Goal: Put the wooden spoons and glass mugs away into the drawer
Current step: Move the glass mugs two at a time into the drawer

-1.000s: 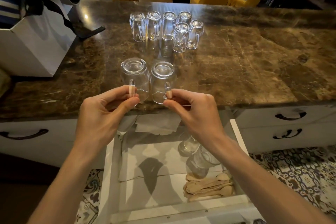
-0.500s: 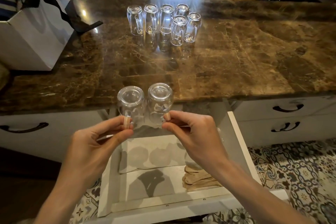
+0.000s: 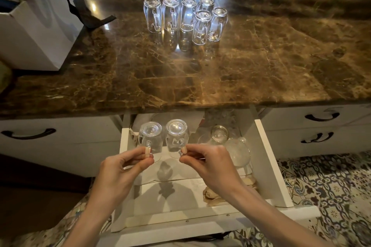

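My left hand pinches the handle of an upside-down glass mug. My right hand pinches the handle of a second upside-down mug. Both mugs hang side by side inside the open white drawer, near its back left. Two more mugs stand at the drawer's back right. Wooden spoons lie in the front right, partly hidden by my right wrist. Several upside-down mugs stand on the far part of the marble counter.
A white paper bag with dark straps stands on the counter's left end. Closed white drawers with dark handles flank the open one. Yellow chairs stand behind the counter. Patterned floor tiles lie at the right.
Both hands carried the two mugs off the counter's front edge and down into the open drawer. The mugs on the far counter have not moved.
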`<state>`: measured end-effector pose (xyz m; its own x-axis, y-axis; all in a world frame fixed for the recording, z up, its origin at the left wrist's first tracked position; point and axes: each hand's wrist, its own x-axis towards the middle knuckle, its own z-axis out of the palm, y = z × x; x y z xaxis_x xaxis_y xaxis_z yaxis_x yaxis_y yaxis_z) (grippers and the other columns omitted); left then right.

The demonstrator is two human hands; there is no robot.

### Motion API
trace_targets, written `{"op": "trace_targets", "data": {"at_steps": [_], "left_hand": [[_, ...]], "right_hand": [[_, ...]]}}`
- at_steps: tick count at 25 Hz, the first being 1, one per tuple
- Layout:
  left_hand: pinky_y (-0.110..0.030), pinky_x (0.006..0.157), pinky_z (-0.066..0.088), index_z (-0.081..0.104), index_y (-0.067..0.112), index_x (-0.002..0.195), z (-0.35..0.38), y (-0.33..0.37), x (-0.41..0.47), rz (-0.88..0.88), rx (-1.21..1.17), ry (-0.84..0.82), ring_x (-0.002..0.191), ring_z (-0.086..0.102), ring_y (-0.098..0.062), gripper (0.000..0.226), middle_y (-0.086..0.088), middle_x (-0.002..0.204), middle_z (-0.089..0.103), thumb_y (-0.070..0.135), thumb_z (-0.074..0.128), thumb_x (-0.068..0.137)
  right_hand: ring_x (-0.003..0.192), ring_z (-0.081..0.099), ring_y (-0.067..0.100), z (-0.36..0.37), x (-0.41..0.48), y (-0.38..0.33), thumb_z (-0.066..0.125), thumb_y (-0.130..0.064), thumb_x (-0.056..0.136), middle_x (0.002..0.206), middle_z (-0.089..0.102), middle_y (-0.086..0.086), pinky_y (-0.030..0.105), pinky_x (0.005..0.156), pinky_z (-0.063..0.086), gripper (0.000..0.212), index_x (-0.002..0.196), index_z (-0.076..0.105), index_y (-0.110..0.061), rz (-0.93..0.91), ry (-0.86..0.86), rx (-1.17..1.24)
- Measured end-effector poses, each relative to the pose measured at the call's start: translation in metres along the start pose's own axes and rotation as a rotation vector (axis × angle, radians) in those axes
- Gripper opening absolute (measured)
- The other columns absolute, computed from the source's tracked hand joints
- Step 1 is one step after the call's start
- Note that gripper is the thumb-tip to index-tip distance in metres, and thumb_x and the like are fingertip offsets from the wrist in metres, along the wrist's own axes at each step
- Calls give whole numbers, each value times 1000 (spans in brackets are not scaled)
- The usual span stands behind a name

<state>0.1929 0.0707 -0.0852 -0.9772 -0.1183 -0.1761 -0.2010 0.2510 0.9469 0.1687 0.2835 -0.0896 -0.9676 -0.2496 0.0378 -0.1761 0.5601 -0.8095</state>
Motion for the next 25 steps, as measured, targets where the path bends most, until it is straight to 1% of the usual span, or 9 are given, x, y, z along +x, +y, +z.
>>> {"op": "trace_targets", "data": {"at_steps": [4,6,8,10,12,17,20,23,25], "left_hand": [[-4,68,48,66,40,84,8,-18,9,-41,43,-1,75,66,5,29,21,79,72,18,78,69],[-11,72,51,67,35,84,14,-29,17,-76,52,17,75,68,-1,26,13,73,73,15,77,72],[-18,74,50,69,29,90,20,-37,23,-102,49,44,76,67,-4,24,10,74,71,12,76,74],[-15,70,49,69,26,92,26,-44,27,-113,50,51,73,65,0,23,10,77,70,12,76,75],[-12,67,47,70,23,91,30,-49,30,-128,60,43,69,63,3,20,12,76,69,12,76,76],[-10,61,45,64,27,83,37,-57,34,-142,85,21,72,61,-3,18,8,73,65,13,74,79],[-12,62,43,61,24,85,44,-64,37,-160,92,15,76,60,-7,16,5,77,65,13,72,80],[-13,62,42,58,27,83,50,-71,41,-173,117,49,78,60,-8,19,4,79,64,13,71,81],[-14,64,42,56,31,82,52,-74,44,-166,133,79,78,59,-5,21,4,79,63,15,70,82]], "right_hand": [[68,63,7,16,6,15,74,-26,80,67,68,-6,25,65,51,12,72,68,-17,90,-63,-21],[65,62,4,24,9,22,75,-25,79,65,66,-10,20,64,51,13,70,67,-19,142,-98,-3],[62,60,1,32,14,29,75,-24,78,66,66,-10,19,65,51,11,70,68,-19,194,-130,20],[61,59,0,39,19,36,76,-23,77,68,69,-7,21,66,51,11,69,68,-21,235,-151,23],[62,61,4,46,24,43,78,-21,75,69,71,-2,26,68,52,11,69,69,-18,290,-158,37],[76,70,20,60,35,55,81,-18,70,72,73,7,34,77,52,13,70,70,-11,395,-168,92],[68,65,11,65,40,58,80,-18,71,70,72,6,31,73,50,11,66,70,-19,401,-156,103],[67,60,7,69,45,60,79,-15,71,71,73,7,28,70,48,7,71,73,-14,422,-140,117],[67,60,6,72,47,60,79,-15,71,70,72,4,20,66,45,6,73,74,-14,444,-140,123]]}}
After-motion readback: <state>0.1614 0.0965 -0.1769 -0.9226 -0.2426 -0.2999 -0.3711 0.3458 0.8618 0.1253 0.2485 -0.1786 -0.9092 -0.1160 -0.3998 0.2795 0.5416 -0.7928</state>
